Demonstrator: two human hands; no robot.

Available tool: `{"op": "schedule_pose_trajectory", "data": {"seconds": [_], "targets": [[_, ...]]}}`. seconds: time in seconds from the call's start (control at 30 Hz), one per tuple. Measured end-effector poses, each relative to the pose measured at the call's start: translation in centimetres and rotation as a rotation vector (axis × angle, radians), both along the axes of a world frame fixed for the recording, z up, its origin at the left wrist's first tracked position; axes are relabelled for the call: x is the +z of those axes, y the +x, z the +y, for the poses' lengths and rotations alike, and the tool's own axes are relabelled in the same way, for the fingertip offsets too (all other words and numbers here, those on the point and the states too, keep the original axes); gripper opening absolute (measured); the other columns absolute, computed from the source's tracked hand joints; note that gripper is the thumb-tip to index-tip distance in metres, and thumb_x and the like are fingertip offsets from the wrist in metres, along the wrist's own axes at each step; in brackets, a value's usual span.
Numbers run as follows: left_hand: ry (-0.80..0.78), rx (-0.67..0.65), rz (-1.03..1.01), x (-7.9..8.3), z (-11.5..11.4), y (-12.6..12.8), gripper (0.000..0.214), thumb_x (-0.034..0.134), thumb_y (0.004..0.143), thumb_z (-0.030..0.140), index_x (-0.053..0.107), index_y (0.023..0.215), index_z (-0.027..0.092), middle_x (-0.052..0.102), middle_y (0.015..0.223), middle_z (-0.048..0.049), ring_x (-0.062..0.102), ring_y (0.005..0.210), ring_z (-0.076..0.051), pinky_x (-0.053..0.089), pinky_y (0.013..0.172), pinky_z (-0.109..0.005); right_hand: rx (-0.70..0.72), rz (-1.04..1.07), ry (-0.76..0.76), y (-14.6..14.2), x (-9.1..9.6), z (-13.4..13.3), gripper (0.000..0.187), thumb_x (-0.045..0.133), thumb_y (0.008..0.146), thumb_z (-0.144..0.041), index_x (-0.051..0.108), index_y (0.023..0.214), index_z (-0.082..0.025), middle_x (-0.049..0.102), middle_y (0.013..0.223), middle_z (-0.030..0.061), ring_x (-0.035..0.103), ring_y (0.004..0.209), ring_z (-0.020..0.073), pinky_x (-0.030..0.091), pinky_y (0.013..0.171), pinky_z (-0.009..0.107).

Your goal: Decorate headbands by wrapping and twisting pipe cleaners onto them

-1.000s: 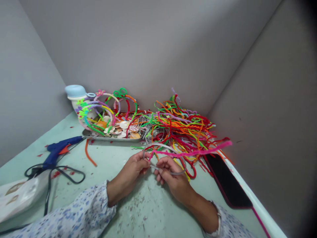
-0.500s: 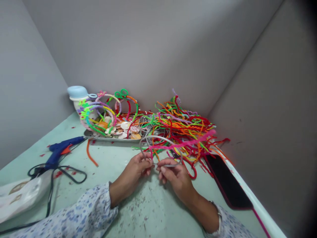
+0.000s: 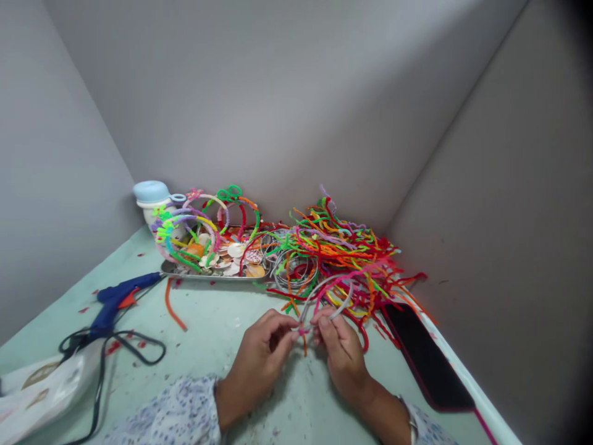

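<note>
Head view: I see left hand (image 3: 259, 353) and right hand (image 3: 343, 353) pinching grey hoop (image 3: 345, 303), pink pipe cleaner (image 3: 303, 332) around it, front-right of shell tray (image 3: 217, 279).

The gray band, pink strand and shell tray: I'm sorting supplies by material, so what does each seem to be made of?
Gray band: probably smooth plastic, judging by its even, dull surface; coated metal is possible. Pink strand: likely fuzzy fiber, perhaps over wire, given its soft edges. Tray: apparently metal, with a silvery, lightly shiny rim.
</note>
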State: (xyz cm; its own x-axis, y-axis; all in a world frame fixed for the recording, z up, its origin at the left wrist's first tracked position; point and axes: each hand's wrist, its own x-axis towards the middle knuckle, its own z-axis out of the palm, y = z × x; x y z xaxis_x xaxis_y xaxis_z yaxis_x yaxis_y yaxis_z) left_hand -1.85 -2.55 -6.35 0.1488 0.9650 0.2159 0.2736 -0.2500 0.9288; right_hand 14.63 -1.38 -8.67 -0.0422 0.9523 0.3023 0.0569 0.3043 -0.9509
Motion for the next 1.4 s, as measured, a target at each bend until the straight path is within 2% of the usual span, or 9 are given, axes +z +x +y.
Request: {"op": "schedule_pose_trajectory", "data": {"seconds": [0.13,0.3,0.43,0.6,0.73,0.87,1.0,1.2,1.4], "targets": [[0.075,-0.118,0.055,-0.1,-0.2,0.1,0.018,0.055,0.087,0.022,0.071,0.095,0.019,0.065,0.086,-0.0062,0.058,0.081,-0.018,0.044,0.074,-0.028,0.135,-0.25,0.101,0.2,1.5,-0.1,0.028,0.041,0.096,-0.034,0.061,0.085,-0.019,0.058,0.073,0.0027,0.054,0.069,0.0156,0.044,0.064,0.027],[-0.189,-0.016,-0.167,-0.1,1.0,-0.2,0.017,0.062,0.082,0.03,0.07,0.084,0.016,0.063,0.073,-0.0022,0.053,0.062,-0.012,0.041,0.059,-0.022,0.072,-0.126,0.051,0.0,1.7,-0.5,0.02,0.054,0.091,-0.035,0.057,0.106,-0.022,0.062,0.085,0.0031,0.058,0.074,0.016,0.047,0.067,0.027],[-0.398,0.016,-0.413,-0.1,1.8,-0.4,0.024,0.069,0.077,0.036,0.068,0.085,0.014,0.06,0.065,0.0007,0.048,0.052,-0.008,0.034,0.049,-0.018,0.021,0.069,-0.14,-1.0,0.7,-0.5,0.021,0.051,0.091,-0.042,0.056,0.094,-0.021,0.055,0.072,-0.0016,0.051,0.057,0.0109,0.042,0.051,0.022],[-0.481,-0.074,-0.511,-0.7,1.8,-0.2,0.024,0.074,0.073,0.034,0.066,0.082,0.013,0.059,0.06,0.0015,0.049,0.05,-0.007,0.033,0.048,-0.017,0.119,0.212,-0.37,-1.4,0.2,0.4,0.032,0.055,0.088,-0.048,0.059,0.086,-0.016,0.048,0.054,-0.0053,0.039,0.045,0.0066,0.03,0.042,0.017],[-0.486,-0.135,-0.467,-0.8,1.8,-0.1,0.022,0.073,0.074,0.031,0.064,0.078,0.012,0.059,0.059,0.0018,0.05,0.049,-0.007,0.033,0.047,-0.017,0.18,0.477,-0.463,-1.0,0.1,0.9,0.025,0.07,0.079,-0.038,0.062,0.091,-0.017,0.044,0.051,-0.0083,0.031,0.042,0.0033,0.022,0.039,0.015],[-0.467,-0.161,-0.438,-1.0,2.0,-0.2,0.022,0.073,0.074,0.032,0.063,0.078,0.012,0.057,0.062,0.0026,0.048,0.047,-0.006,0.033,0.047,-0.017,0.207,0.681,-0.484,-0.7,0.3,1.1,0.021,0.077,0.072,-0.03,0.063,0.081,-0.016,0.052,0.061,-0.0053,0.04,0.047,0.0032,0.029,0.042,0.013],[-0.459,-0.165,-0.428,-1.2,2.0,-0.2,0.024,0.073,0.074,0.034,0.061,0.074,0.013,0.055,0.06,0.0032,0.046,0.046,-0.006,0.032,0.046,-0.018,0.262,0.672,-0.487,-0.6,0.6,1.2,0.02,0.072,0.077,-0.033,0.065,0.077,-0.014,0.059,0.073,-0.0006,0.047,0.049,0.0044,0.034,0.042,0.015],[-0.458,-0.16,-0.411,-0.9,1.8,0.0,0.029,0.074,0.071,0.038,0.06,0.071,0.013,0.054,0.056,0.0036,0.045,0.044,-0.006,0.031,0.045,-0.018,0.315,0.718,-0.423,-0.5,0.5,1.2,0.041,0.067,0.079,-0.038,0.053,0.049,-0.014,0.06,0.066,0.0019,0.05,0.046,0.0073,0.036,0.043,0.019],[-0.429,-0.196,-0.478,-0.8,1.5,0.1,0.028,0.075,0.071,0.036,0.059,0.073,0.013,0.061,0.067,-0.0004,0.048,0.05,-0.007,0.037,0.048,-0.019,0.316,0.659,-0.384,-0.5,0.7,0.8,0.048,0.064,0.081,-0.038,0.054,0.04,-0.015,0.062,0.065,0.004,0.052,0.049,0.0097,0.04,0.051,0.023]]}}
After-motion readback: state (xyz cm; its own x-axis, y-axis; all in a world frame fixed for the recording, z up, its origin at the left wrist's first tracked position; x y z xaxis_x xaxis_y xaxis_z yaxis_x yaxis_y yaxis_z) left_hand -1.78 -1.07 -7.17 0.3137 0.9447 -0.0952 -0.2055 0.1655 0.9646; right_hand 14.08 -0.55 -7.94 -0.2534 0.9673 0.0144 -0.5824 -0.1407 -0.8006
